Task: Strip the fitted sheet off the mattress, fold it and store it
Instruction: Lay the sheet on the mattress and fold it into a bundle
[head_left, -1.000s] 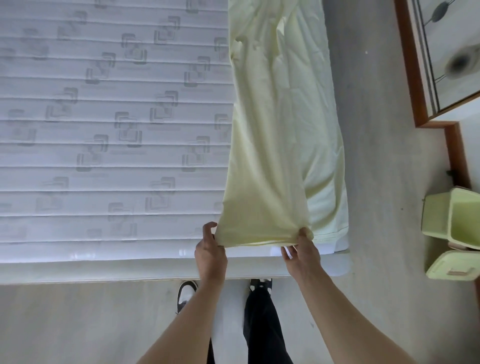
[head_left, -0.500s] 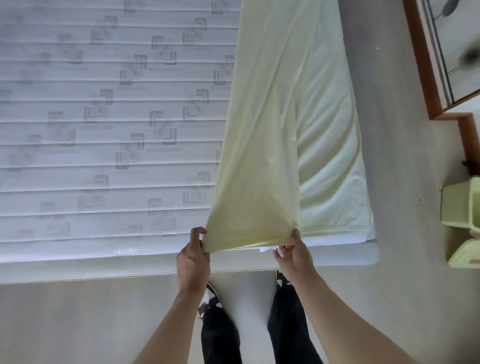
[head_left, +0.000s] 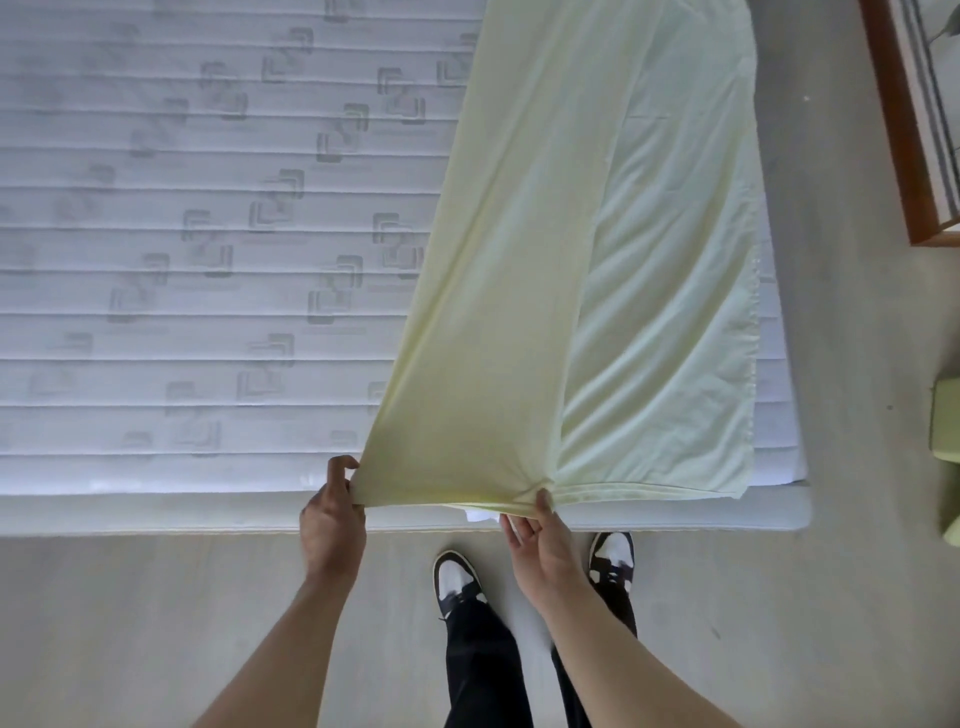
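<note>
A pale yellow fitted sheet (head_left: 519, 291) is stretched up from the near edge of the mattress (head_left: 208, 260), towards its right end, with a folded layer lying flat beside it. One near corner is pinched by the left hand (head_left: 332, 512), the other by the right hand (head_left: 543, 530). Grey interlocking-square motifs are printed on the bare mattress; no writing can be read.

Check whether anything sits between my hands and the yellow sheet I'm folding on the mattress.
Nothing visible does. The left hand and right hand already pinch the sheet along its near edge, at the mattress edge.
</note>
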